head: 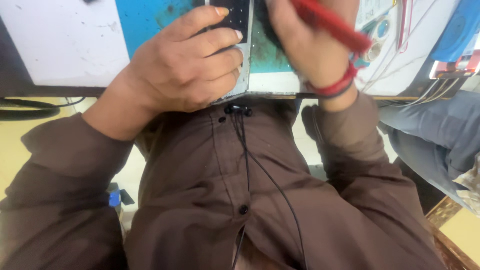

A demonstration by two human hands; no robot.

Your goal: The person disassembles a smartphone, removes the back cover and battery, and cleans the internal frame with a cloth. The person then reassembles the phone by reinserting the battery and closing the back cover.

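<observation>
Nearest the camera: brown shirt, buttoned, with a thin black cable running down the front from a small clip just under the desk edge. A blue object peeks out beside the left sleeve, too hidden to identify. Further up, the left hand wraps a flat silver-edged device from its left side: fingers curled over the dark face, palm against the edge, firm hold. The device sits tilted at the near edge of the desk, its lower corner overhanging toward the shirt; can't tell what kind of device, most of it is covered. Right hand is just beside it, closed around a red tool whose handle angles up-left to lower-right across the palm; the tip is out of view. Red thread bands circle the right wrist. Under both hands: blue mat, stained, with a white sheet to its left. Farther right on the desk: white wires, a round blue-white part, a blue box. Far right, another person's grey sleeve, well apart from both hands.
</observation>
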